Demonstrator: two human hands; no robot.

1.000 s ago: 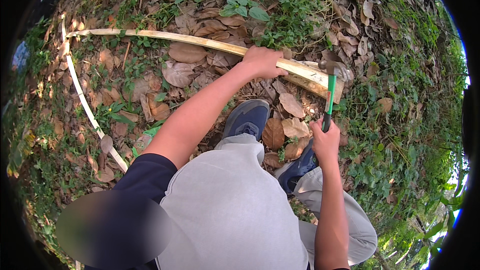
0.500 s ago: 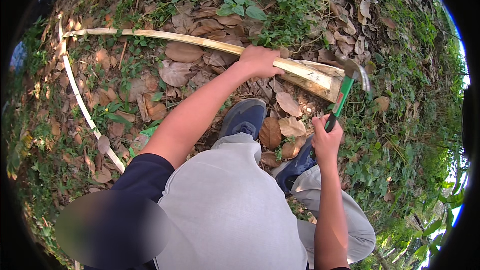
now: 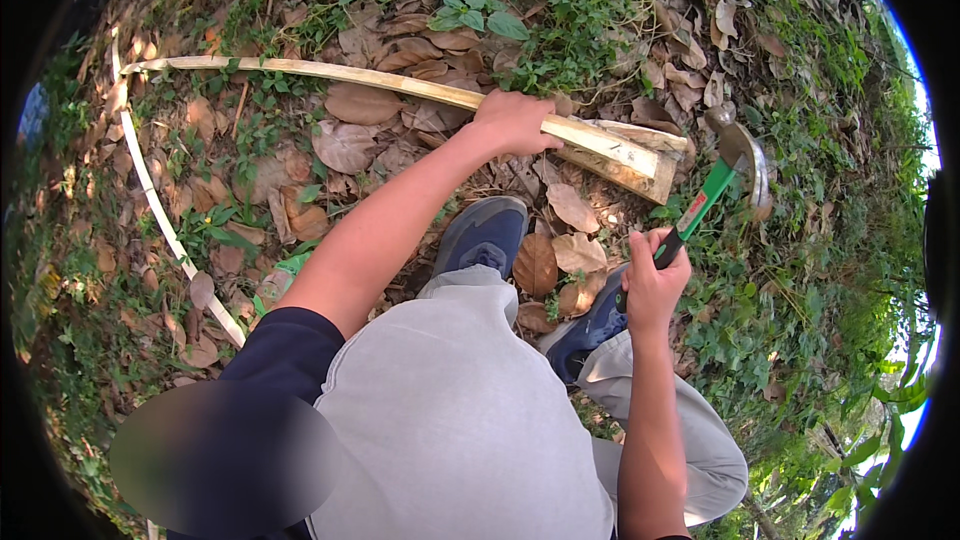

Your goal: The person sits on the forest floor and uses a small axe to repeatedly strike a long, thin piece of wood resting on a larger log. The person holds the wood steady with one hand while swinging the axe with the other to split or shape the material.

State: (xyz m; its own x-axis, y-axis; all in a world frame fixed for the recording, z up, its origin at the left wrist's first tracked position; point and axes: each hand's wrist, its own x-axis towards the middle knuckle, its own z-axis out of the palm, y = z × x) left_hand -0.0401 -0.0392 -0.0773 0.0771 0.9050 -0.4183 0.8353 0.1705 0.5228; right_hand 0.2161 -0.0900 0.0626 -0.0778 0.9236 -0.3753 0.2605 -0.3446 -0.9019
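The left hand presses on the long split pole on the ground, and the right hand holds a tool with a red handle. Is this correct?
Not quite: the handle is green, not red. In the head view the right hand grips the green-handled tool, while the left hand rests on the long split pole.

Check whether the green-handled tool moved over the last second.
Yes. The right hand swung the tool outward to the right: its head was over the end of the bamboo, and now it is past that end.
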